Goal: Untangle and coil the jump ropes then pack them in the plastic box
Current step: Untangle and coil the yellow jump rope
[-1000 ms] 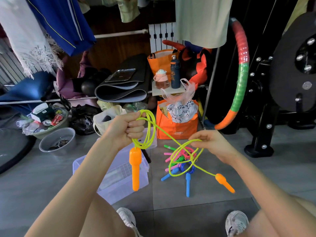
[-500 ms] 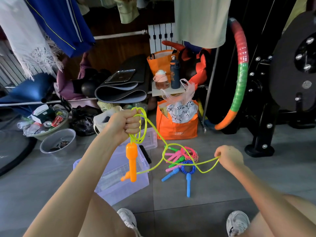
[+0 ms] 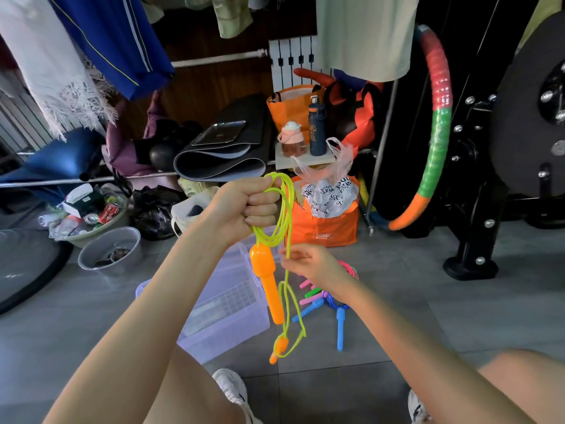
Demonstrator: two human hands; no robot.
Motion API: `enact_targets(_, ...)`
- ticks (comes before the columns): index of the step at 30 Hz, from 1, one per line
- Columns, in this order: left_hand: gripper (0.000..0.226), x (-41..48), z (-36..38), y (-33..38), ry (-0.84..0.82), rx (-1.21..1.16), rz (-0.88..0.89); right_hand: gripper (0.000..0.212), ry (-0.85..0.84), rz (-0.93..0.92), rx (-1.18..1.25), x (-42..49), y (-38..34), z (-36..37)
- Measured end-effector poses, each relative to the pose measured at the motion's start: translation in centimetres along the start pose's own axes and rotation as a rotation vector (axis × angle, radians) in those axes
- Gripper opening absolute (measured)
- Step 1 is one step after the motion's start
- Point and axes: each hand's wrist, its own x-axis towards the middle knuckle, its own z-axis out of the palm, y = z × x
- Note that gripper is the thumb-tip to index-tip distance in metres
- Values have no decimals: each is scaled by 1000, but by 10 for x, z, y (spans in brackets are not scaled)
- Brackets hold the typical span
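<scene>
The left hand is raised in a fist, its fingers curled tightly round several gathered loops of the thin neon yellow-green plastic jump rope. Just below and to its right, the right hand pinches one hanging strand of that same rope between thumb and fingertips; the two hands are near each other but not touching. One chunky orange plastic handle dangles straight down from the left fist, and the second orange handle hangs lower, at the end of a long loop, above the grey tiled floor.

Behind the left forearm, on the floor, sits the clear rectangular plastic box, open at the top. To its right, partly hidden by the right wrist, lies a tangled heap of other jump ropes with pink, green and blue handles.

Farther off stand an orange shopping bag, a rolled dark exercise mat, a grey round basin at the left and a red, green and orange hoop at the right.
</scene>
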Motion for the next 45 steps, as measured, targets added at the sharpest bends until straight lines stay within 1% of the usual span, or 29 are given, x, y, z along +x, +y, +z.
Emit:
enact_targets(1,19,-1,0,2,-3,5,10,27,1,-7,-50,-1,-1,4)
enact_targets(4,21,-5,-8,8,42,62,71,30,60,41,-248,1,19,3)
enact_targets(6,25,-5,-19,10,126,150,117,29,98,88,-258,0,22,-8)
enact_targets(7,27,-5,-26,8,176,198,124,28,117,90,-192,-1,21,-14)
enact_targets(10,33,0,-44,-5,269,282,55,30,126,19,200,-10,-1,-31)
enact_targets(11,35,1,-47,-11,277,296,25,29,148,-19,222,-13,-12,-37)
enact_targets(12,37,2,-49,-17,277,309,0,29,191,-55,191,-13,-21,-42)
enact_targets(15,46,2,-55,-31,239,272,-65,24,380,-214,-47,-8,-37,-59)
enact_targets(16,44,1,-58,-34,220,241,-84,23,441,-257,-82,-6,-40,-66)
enact_targets(19,25,-6,-61,-38,101,104,-132,15,593,-307,-79,1,-44,-83)
enact_targets(21,15,-10,-60,-39,-26,-11,-123,7,630,-309,-129,7,-37,-91)
enact_targets(22,16,-11,-61,-38,-97,-74,-111,5,624,-285,-177,10,-30,-93)
enact_targets(23,18,-10,-64,-38,-189,-157,-106,7,612,-240,-224,12,-22,-93)
enact_targets(25,28,-8,-65,-39,-374,-356,-122,26,548,-128,-328,12,-4,-88)
enact_targets(26,35,-9,-67,-40,-369,-403,-126,37,517,-72,-391,9,3,-83)
enact_targets(27,40,-12,-67,-39,-339,-406,-115,43,475,-26,-415,4,7,-78)
enact_targets(28,41,-13,-67,-38,-332,-405,-102,42,412,6,-363,-1,13,-73)
enact_targets(30,40,-13,-66,-36,-352,-431,-57,28,281,76,-114,-12,32,-64)
enact_targets(31,40,-12,-67,-34,-354,-456,-26,20,253,119,-17,-16,41,-60)
enact_targets(33,38,-9,-71,-30,-323,-512,19,10,251,195,49,-26,57,-52)
enact_targets(36,33,-4,-68,-27,-244,-596,94,8,319,180,88,-36,56,-37)
enact_targets(37,34,-3,-66,-26,-149,-584,124,8,344,149,48,-38,51,-32)
enact_targets(38,34,-1,-64,-25,-34,-534,166,10,359,95,-45,-39,45,-27)
enact_targets(39,30,0,-61,-24,55,-456,210,12,369,40,-207,-37,40,-22)
enact_targets(40,21,3,-57,-24,125,-351,249,14,385,-31,-442,-37,33,-17)
enact_targets(41,15,6,-54,-25,177,-240,274,15,393,-128,-686,-36,25,-14)
enact_targets(42,16,8,-51,-26,218,-133,280,14,379,-249,-875,-32,25,-12)
enact_targets(44,20,13,-47,-32,238,79,272,16,253,-457,-1093,-28,18,-9)
enact_targets(45,18,15,-45,-35,231,193,269,18,205,-549,-1101,-27,11,-8)
